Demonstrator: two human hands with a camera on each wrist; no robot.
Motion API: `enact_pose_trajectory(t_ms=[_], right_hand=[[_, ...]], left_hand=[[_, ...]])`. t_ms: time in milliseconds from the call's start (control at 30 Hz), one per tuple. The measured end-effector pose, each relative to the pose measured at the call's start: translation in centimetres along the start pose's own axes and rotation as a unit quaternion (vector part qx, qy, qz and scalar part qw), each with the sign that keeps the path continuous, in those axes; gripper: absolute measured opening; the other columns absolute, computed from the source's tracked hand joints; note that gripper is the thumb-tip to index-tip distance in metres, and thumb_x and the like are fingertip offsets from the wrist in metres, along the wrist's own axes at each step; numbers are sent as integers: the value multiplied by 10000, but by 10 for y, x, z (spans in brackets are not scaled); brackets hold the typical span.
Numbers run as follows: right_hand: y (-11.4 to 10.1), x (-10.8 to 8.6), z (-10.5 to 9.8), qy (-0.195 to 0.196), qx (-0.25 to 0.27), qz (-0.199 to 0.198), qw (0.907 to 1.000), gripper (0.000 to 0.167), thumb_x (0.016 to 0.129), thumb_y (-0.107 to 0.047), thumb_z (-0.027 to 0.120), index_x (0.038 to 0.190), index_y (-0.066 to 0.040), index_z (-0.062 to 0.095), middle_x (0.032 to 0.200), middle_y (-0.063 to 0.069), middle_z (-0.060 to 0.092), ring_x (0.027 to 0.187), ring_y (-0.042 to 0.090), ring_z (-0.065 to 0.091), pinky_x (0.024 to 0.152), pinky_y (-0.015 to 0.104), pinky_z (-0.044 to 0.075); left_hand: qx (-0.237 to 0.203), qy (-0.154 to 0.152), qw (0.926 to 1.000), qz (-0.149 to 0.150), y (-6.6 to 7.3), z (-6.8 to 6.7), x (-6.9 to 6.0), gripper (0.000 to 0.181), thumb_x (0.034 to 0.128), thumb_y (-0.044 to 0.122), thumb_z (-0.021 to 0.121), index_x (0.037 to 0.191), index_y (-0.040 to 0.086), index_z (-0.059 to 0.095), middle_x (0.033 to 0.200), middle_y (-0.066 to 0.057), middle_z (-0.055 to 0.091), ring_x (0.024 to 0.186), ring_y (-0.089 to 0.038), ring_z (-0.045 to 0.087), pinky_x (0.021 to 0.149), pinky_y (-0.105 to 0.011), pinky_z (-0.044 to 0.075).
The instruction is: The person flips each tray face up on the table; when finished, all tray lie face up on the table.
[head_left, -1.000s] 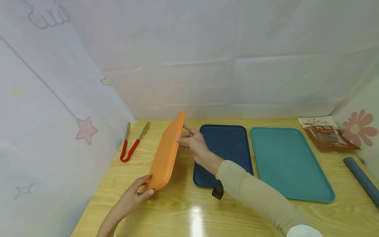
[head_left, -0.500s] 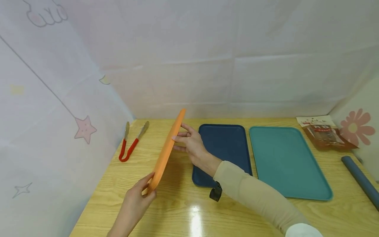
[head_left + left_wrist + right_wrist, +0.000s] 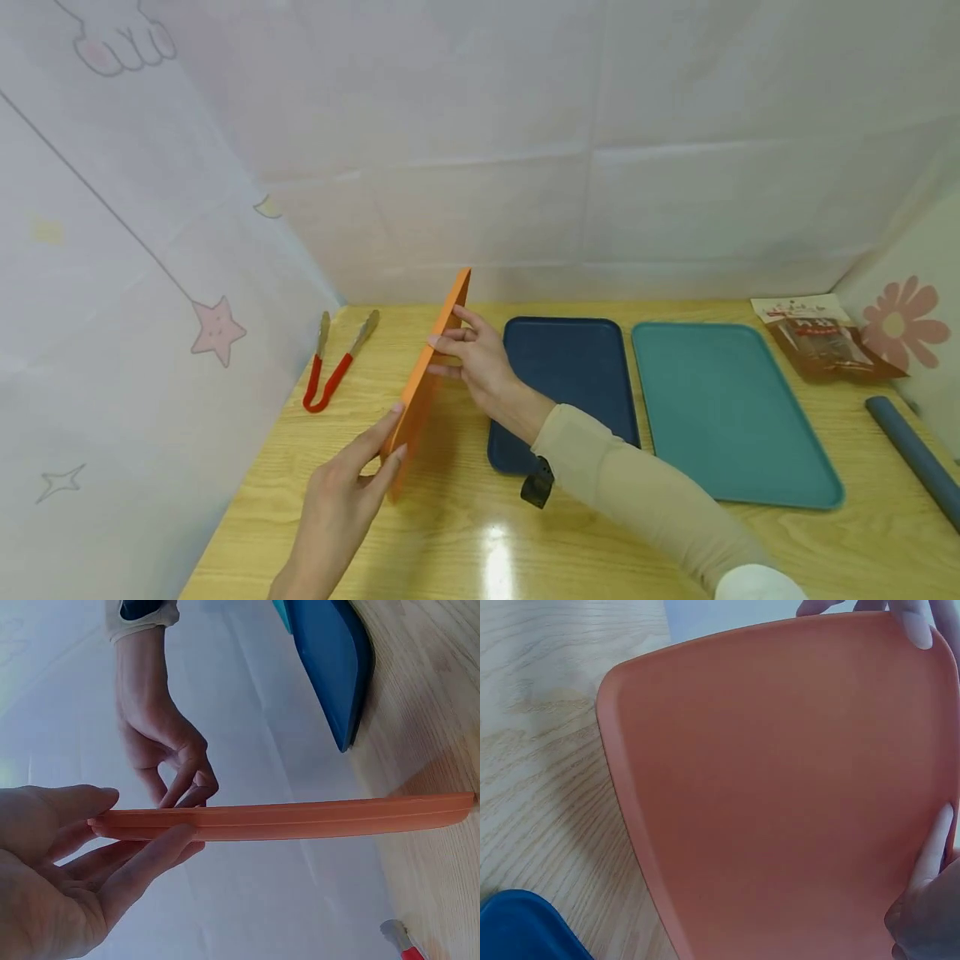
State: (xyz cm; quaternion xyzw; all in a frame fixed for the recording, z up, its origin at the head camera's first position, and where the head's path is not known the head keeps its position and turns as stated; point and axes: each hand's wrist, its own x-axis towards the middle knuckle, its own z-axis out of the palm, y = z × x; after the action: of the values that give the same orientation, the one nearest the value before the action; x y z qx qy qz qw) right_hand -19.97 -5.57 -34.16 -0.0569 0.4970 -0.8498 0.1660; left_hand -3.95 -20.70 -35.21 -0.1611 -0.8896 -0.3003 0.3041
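Both hands hold an orange tray (image 3: 422, 408) on its edge, over the left half of the table. Its inner face, bare in the right wrist view (image 3: 780, 765), is toward the right. My left hand (image 3: 341, 487) grips the near upper corner, thumb on the inner face and fingers on the other side. My right hand (image 3: 483, 362) pinches the upper rim farther along; in the left wrist view, part of that hand (image 3: 169, 735) is behind the tray. Whether the tray's lower edge touches the table cannot be told.
Red-handled tongs (image 3: 330, 379) lie at the left. A dark blue tray (image 3: 570, 362), partly under the right forearm, and a teal tray (image 3: 738, 417) lie to the right. Beyond are a brown food packet (image 3: 825, 342) and a dark grey roll (image 3: 915, 458). Fabric walls stand behind and beside.
The orange tray has turned from showing its underside to standing edge-on, its inner face now partly visible. My left hand has moved up its near end; my right hand has shifted slightly left.
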Motion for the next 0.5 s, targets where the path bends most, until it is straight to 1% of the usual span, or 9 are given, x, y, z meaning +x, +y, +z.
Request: enact_pose_trajectory(t_ms=[33,67,200,267,333,433,500], right_hand=[[1,0,1,-30,18,-23,10000,707,873,35,669,1481,-152,362,985,68,505,889,216,640,767,430,567],[1,0,1,-68,44,-36,10000,709,874,36,668,1483,-153,357,982,68,509,888,217,643,763,433,567],[2,2,-1,-328,-97,-166,9993,696,897,-10,662,1492,-167,335,954,69,559,848,198,646,713,425,577],[4,3,-4,-442,-281,-247,9983,639,927,-57,639,1484,-168,347,933,70,591,800,185,643,685,429,580],[6,4,-9,-488,-451,-318,9973,533,964,-116,598,1454,-161,393,920,99,612,755,183,642,674,458,577],[12,9,-20,-322,-798,-345,9957,351,1004,-165,535,1349,-103,525,913,156,625,713,213,651,699,507,563],[19,13,-29,-140,-1137,-217,9932,284,1017,-164,507,1272,-71,591,930,187,637,740,254,666,731,520,555]], left_hand=[[30,103,9999,71,0,0,1,709,686,-145,788,1321,112,609,1087,-117,705,807,-203,702,565,-112,503],[26,191,9998,80,1,-1,1,686,683,-153,786,1300,102,627,1063,-108,714,785,-181,697,559,-113,503],[10,421,9991,-48,1,-3,3,616,697,-171,764,1247,92,668,886,-35,730,709,-101,655,540,-124,506],[19,446,9989,-141,0,-4,2,608,702,-177,754,1241,93,673,872,-26,725,702,-94,644,536,-126,506],[19,452,9987,-224,-1,-5,2,600,707,-181,746,1236,93,676,894,-39,730,711,-117,660,534,-128,507],[14,417,9985,-365,-1,-7,2,583,720,-179,736,1235,86,676,949,-80,736,754,-175,691,540,-128,508],[21,424,9982,-428,-1,-9,2,576,722,-181,731,1232,80,676,951,-93,736,762,-200,699,547,-127,508]])
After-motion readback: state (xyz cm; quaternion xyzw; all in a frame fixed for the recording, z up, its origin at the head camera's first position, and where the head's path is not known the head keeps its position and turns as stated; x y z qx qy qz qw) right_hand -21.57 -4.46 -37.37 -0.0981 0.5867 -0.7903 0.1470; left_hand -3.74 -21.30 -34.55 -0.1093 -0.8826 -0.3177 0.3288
